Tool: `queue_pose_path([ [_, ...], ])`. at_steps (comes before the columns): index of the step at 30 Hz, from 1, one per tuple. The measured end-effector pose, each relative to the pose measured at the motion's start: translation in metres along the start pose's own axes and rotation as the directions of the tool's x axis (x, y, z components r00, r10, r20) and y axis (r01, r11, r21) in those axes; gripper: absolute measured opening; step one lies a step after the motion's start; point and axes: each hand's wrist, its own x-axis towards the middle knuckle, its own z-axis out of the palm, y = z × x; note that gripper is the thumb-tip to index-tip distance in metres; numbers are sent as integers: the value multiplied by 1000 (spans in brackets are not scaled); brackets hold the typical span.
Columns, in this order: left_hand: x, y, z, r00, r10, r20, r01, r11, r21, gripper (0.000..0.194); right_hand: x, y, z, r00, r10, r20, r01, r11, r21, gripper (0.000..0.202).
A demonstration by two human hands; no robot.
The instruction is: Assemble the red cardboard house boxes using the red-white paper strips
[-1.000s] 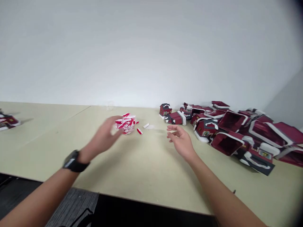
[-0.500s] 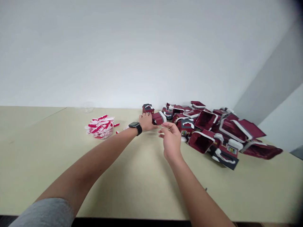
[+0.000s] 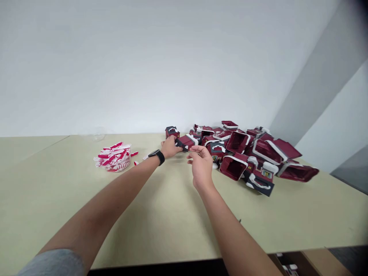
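A small dark red toy house [image 3: 189, 142] with a black roof and white trim lies tilted on the table. My left hand [image 3: 170, 147], with a black watch on the wrist, is closed on its dark end. Just right of and in front of that house is my right hand [image 3: 201, 165], its fingers bent in a pinch. Whatever lies between those fingertips, if anything, is too small to make out. Behind my left hand stands another red house [image 3: 171, 132] with a black roof.
A heap of similar red houses [image 3: 237, 140], several with open bottoms showing, spreads to the right. On the left is a clear tub [image 3: 112, 157] of red-and-white striped pieces. A clear plastic lid [image 3: 97, 134] lies near the wall. An open cardboard box [image 3: 324, 260] stands below the table's right front edge.
The view has swung slightly right, bringing the box into sight. The house at my left hand has turned, showing its dark roof. My right hand stays close beside it.
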Motion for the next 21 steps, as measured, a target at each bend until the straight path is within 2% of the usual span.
queue_pose_path([
  [3,-14,7,-23,984,169,-60,-172,984,-51,58,1,0,0,997,-73,-15,72,994,-85,21],
  [5,-29,10,-45,941,327,-91,-333,940,-74,66,-1,0,0,985,-170,7,168,965,-202,27],
  [7,-48,14,-69,898,432,-79,-438,894,-89,70,-4,-1,1,969,-237,68,246,925,-288,46],
  [9,-69,17,-93,881,469,-54,-472,872,-132,70,-9,-1,2,959,-217,184,262,925,-275,69],
  [11,-91,20,-113,897,440,-42,-439,875,-202,68,-14,0,3,917,-168,363,262,938,-228,90],
  [14,-120,17,-135,953,303,-16,-291,895,-339,70,-22,2,5,810,-175,559,362,900,-243,113],
  [16,-135,9,-143,971,236,19,-206,882,-424,77,-27,4,6,747,-175,641,421,872,-252,111],
  [18,-144,-6,-149,971,232,54,-182,869,-461,85,-31,5,7,700,-119,704,393,887,-241,96],
  [19,-146,-15,-150,972,231,48,-186,874,-450,85,-32,6,8,690,-85,719,361,901,-240,89],
  [21,-148,-37,-152,982,179,-66,-191,916,-352,72,-33,9,9,717,-47,695,310,915,-258,83],
])
